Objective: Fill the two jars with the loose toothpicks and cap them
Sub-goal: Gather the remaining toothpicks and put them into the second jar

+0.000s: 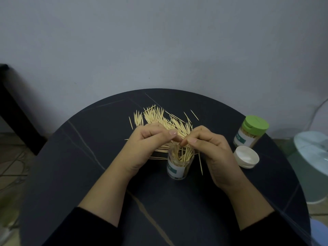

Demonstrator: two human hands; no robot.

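Carefully now: my feed shows the left hand (147,139) pinching toothpicks (182,155) over the open jar (177,168), the right hand (211,146) pinching the same bunch. They stand crooked; I'd judge a snag could tip the jar or block the white cap (245,158).

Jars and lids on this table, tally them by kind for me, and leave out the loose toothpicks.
Jars: 2, the open jar and the capped jar.
Lids: 2, the green lid on the capped jar, the white lid lying on the table.
Total: 4.
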